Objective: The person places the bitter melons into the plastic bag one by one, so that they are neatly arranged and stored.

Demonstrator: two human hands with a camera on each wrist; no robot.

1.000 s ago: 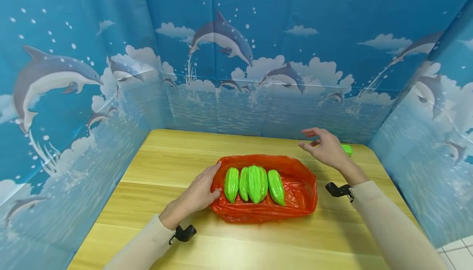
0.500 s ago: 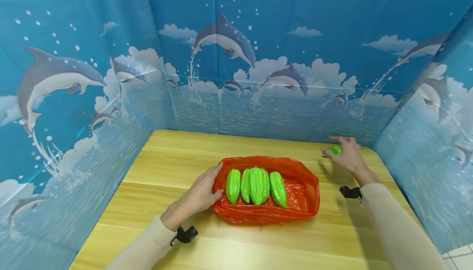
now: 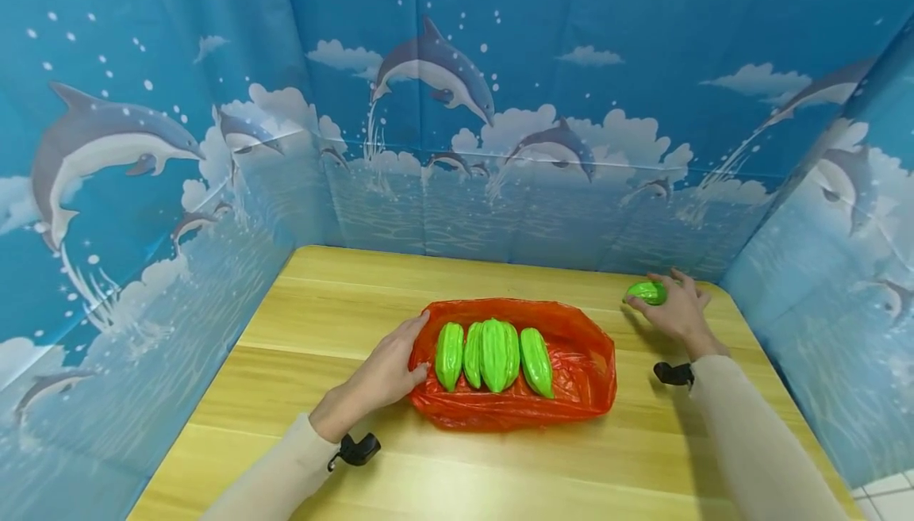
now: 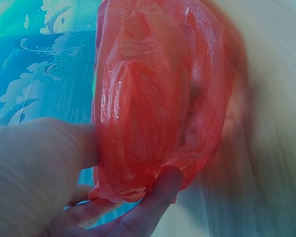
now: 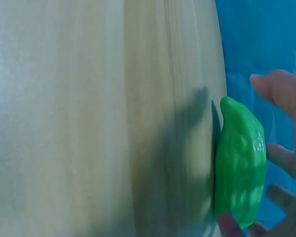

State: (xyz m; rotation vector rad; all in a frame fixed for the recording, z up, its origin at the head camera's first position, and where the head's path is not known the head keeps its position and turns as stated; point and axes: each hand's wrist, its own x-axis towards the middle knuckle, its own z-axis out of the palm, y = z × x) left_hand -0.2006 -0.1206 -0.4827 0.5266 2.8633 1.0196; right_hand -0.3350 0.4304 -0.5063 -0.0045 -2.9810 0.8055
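My left hand (image 3: 388, 365) grips the left end of a red plastic bag (image 3: 581, 378), its rim spread wide. In the left wrist view the thumb and fingers pinch the crinkled plastic (image 4: 153, 113). Several bright green, ribbed bitter melons (image 3: 494, 356) lie side by side in the bag. At the table's far right corner, my right hand (image 3: 678, 308) is spread about one more bitter melon (image 3: 647, 293) on the tabletop. In the right wrist view, a fingertip lies at the lower end of this bitter melon (image 5: 240, 163); the other fingers are loosely bent along its far side.
The yellow wood-grain table (image 3: 286, 346) carries the bag and the loose melon. A blue dolphin-print sheet (image 3: 457, 188) rises like a wall behind the table and at both sides, close to my right hand. A dark wrist camera (image 3: 673, 374) is strapped to each wrist.
My right hand has moved right and away from the bag to the loose bitter melon, and its fingers have come down around it. My left hand and the bag have stayed in place.
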